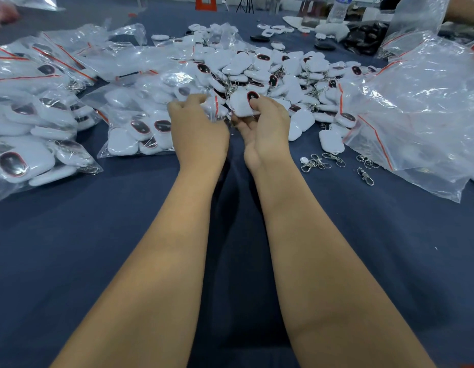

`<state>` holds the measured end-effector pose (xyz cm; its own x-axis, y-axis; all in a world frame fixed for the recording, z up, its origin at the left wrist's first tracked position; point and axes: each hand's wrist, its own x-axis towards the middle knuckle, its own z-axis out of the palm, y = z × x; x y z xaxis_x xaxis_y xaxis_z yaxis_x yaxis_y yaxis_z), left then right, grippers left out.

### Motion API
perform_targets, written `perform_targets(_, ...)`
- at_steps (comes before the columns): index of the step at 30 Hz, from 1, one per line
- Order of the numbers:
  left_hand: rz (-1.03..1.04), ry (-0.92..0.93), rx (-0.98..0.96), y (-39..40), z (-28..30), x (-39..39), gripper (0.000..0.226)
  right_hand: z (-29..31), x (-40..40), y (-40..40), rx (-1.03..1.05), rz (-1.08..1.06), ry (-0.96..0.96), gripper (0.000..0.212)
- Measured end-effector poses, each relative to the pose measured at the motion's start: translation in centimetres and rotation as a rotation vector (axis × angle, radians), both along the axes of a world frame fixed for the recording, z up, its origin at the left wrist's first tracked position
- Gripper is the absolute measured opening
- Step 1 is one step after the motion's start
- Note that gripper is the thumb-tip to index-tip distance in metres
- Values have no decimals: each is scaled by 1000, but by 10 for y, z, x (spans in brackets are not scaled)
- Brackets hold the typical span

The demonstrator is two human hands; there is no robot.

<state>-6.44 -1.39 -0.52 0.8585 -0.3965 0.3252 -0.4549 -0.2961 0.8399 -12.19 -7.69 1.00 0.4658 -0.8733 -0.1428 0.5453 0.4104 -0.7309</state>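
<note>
Right hand (265, 123) gripping a white case (241, 103), thumb by its dark oval, at the near edge of the pile (283, 73); left hand (198, 128) just beside, pinching a clear bag (217, 108); filled bags (135, 128) left, clasps (318, 162) right, blue table (124, 221)

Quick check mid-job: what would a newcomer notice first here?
The big heap of white cases mid-table, just beyond both hands. The right hand grips one white case beside the left hand, which pinches a small clear bag. At left lie filled bags, at right loose metal clasps.
</note>
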Motion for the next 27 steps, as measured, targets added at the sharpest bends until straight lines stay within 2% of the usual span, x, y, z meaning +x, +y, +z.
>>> perform_targets(2,8,14,23,2,1,0,45,1,0,1,37,54,-82,22)
perform_targets(5,28,97,-56,3,3,0,33,0,4,7,30,97,-32,36)
perform_targets(8,49,260,-314,4,8,3,17,-3,6,11,-138,77,172,31)
perform_targets(10,63,298,-429,5,13,3,19,-7,7,13,-349,62,371,23)
perform_targets(12,49,253,-452,6,16,-2,22,-7,7,17,-511,113,484,7)
perform_targets(13,36,229,-465,7,16,-4,22,-7,7,19,-560,150,514,9)
perform_targets(15,16,203,-508,6,16,-5,20,-7,8,19,-607,209,519,27)
perform_targets(18,-2,225,-606,6,14,-2,15,0,10,22,-750,247,582,28)
perform_targets(20,-29,242,-665,6,15,1,18,2,13,24,-747,213,611,22)
perform_targets(23,-62,227,-674,5,16,1,29,-9,17,19,-747,66,681,35)
perform_targets(27,-89,103,-606,4,17,-5,34,-16,12,9,-722,8,554,31)
